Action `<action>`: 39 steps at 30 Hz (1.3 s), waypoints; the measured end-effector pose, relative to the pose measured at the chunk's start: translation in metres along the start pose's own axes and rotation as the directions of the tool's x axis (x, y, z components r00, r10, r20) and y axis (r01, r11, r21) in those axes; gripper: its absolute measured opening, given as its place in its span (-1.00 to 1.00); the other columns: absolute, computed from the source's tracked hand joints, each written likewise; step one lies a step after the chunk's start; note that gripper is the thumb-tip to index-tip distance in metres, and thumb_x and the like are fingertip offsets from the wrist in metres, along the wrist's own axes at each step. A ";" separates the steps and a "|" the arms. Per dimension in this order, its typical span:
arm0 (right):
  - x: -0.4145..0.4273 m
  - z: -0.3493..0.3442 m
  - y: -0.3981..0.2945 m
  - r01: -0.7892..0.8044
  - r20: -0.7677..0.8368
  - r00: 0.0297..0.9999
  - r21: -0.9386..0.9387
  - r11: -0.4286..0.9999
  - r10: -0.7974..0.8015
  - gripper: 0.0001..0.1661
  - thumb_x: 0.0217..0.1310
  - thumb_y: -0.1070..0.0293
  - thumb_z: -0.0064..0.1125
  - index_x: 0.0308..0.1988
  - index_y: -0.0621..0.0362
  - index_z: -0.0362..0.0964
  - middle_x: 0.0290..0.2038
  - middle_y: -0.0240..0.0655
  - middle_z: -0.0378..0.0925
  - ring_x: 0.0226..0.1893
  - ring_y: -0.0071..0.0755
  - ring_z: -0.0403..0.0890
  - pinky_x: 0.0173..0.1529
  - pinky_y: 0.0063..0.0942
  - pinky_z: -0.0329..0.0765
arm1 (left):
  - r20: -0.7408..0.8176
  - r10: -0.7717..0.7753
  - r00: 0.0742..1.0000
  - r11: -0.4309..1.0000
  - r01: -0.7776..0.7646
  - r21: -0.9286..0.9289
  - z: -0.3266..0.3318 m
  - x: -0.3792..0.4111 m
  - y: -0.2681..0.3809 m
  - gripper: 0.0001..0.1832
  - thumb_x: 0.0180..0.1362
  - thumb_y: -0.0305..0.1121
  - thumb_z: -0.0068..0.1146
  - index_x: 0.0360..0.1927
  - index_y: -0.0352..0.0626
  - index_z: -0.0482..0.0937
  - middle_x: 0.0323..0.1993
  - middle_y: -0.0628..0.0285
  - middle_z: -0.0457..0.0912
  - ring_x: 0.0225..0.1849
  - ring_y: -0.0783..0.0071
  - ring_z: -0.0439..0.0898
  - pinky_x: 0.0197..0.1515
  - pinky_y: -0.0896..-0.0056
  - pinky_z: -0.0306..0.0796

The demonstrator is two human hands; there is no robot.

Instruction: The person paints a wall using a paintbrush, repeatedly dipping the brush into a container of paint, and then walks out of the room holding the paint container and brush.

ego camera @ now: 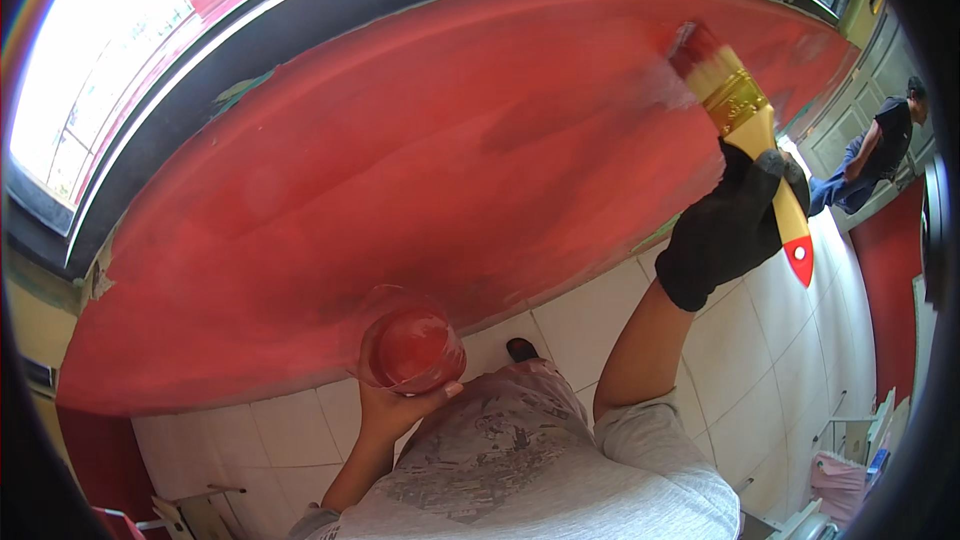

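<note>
In my right hand [739,210], which wears a black glove, is a flat paintbrush [750,116] with a yellow handle, red handle end and gold ferrule. Its red-coated bristles touch the red-painted wall [450,165] near the upper right, beside a paler patch. My bare left hand [405,405] holds a clear plastic cup [414,351] of red paint from below, low in front of the wall and close to my shirt. The wall's red is uneven, with darker streaks.
A dark window frame [322,0] runs above the wall. White floor tiles [592,315] lie below. A person [881,142] stands near a panelled door at the far right. Metal-framed furniture [855,435] with a pink cloth [836,484] is at the lower right.
</note>
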State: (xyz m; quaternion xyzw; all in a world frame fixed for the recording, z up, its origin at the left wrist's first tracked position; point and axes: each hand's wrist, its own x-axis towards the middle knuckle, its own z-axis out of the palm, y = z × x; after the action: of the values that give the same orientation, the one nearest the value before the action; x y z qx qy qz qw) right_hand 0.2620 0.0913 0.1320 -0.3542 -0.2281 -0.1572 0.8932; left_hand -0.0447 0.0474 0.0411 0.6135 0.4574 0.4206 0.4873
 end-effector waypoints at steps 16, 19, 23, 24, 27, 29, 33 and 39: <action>0.021 -0.001 0.015 -0.011 0.077 0.997 -0.193 0.981 0.026 -0.80 0.17 0.49 0.12 -0.22 0.31 0.31 -0.22 -0.19 0.43 -0.12 -0.33 0.48 -0.14 -0.39 0.49 | 0.013 -0.024 1.000 1.000 0.023 0.015 0.020 0.006 0.000 -0.09 -0.44 -0.33 0.56 0.08 -0.24 0.31 -0.03 0.12 0.48 0.00 0.29 0.50 0.03 0.29 0.43; 0.041 -0.006 0.020 -0.103 0.058 0.993 0.002 0.995 0.103 -0.79 0.17 0.53 0.11 -0.19 0.33 0.30 -0.31 -0.26 0.44 -0.34 -0.42 0.52 -0.24 -0.48 0.56 | -0.002 -0.058 0.998 0.998 0.058 0.015 0.027 0.006 0.002 -0.10 -0.44 -0.33 0.56 0.07 -0.24 0.32 -0.04 0.12 0.49 -0.01 0.29 0.50 0.03 0.29 0.43; 0.034 -0.014 0.022 0.248 -0.036 0.961 -0.323 0.913 -0.274 -0.81 0.19 0.47 0.12 -0.23 0.33 0.32 -0.33 -0.21 0.45 -0.28 -0.36 0.53 -0.18 -0.46 0.48 | -0.033 -0.041 0.999 0.999 0.042 0.023 0.035 0.007 0.002 -0.13 -0.42 -0.35 0.55 0.06 -0.24 0.33 -0.06 0.12 0.49 -0.02 0.30 0.51 0.01 0.30 0.44; 0.032 -0.018 0.029 0.409 0.094 0.904 -0.470 0.782 -0.416 -0.81 0.19 0.46 0.10 -0.23 0.31 0.30 -0.35 -0.23 0.44 -0.29 -0.39 0.52 -0.17 -0.49 0.47 | -0.039 -0.038 0.999 0.999 0.038 0.008 0.038 0.007 0.003 -0.14 -0.41 -0.36 0.54 0.06 -0.24 0.33 -0.06 0.12 0.49 -0.02 0.30 0.51 0.01 0.30 0.44; 0.020 -0.020 0.023 0.617 0.369 0.783 -0.356 0.702 -0.501 -0.77 0.14 0.49 0.14 -0.21 0.32 0.32 -0.30 -0.18 0.45 -0.31 -0.39 0.52 -0.22 -0.48 0.48 | -0.029 -0.043 0.999 0.999 0.044 0.029 0.044 0.010 0.005 -0.15 -0.40 -0.38 0.53 0.06 -0.24 0.32 -0.06 0.13 0.49 -0.03 0.31 0.51 -0.01 0.30 0.45; 0.005 -0.013 0.018 0.559 0.580 0.624 0.138 0.818 -0.524 -0.68 0.01 0.57 0.24 -0.17 0.35 0.38 -0.16 -0.03 0.49 -0.33 -0.33 0.54 -0.31 -0.41 0.53 | -0.051 -0.043 0.998 0.999 0.044 0.013 0.048 0.011 0.006 -0.14 -0.40 -0.39 0.53 0.07 -0.24 0.32 -0.06 0.13 0.48 -0.02 0.31 0.50 -0.01 0.30 0.45; 0.019 -0.029 0.023 0.390 0.440 0.789 0.180 0.903 -0.428 -0.78 -0.06 0.65 0.21 -0.30 0.29 0.41 -0.22 -0.14 0.48 -0.45 -0.38 0.50 -0.33 -0.42 0.49 | -0.076 -0.073 0.994 0.997 0.071 -0.029 0.054 0.008 0.001 -0.11 -0.41 -0.41 0.55 0.08 -0.24 0.30 -0.03 0.14 0.47 -0.01 0.31 0.49 0.01 0.29 0.45; 0.051 -0.018 0.042 -0.126 0.085 0.989 0.023 0.992 0.123 -0.79 0.14 0.56 0.11 -0.19 0.22 0.31 -0.28 -0.29 0.43 -0.22 -0.48 0.44 -0.09 -0.50 0.41 | -0.146 -0.088 0.985 0.996 0.086 -0.019 0.063 0.005 -0.002 -0.07 -0.43 -0.41 0.55 0.11 -0.23 0.27 -0.01 0.14 0.45 0.01 0.31 0.47 0.03 0.30 0.45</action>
State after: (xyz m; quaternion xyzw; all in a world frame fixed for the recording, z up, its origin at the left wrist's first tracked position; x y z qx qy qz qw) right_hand 0.3291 0.1018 0.1227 -0.3616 -0.2448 -0.0831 0.8958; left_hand 0.0164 0.0390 0.0288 0.5571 0.5157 0.4458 0.4743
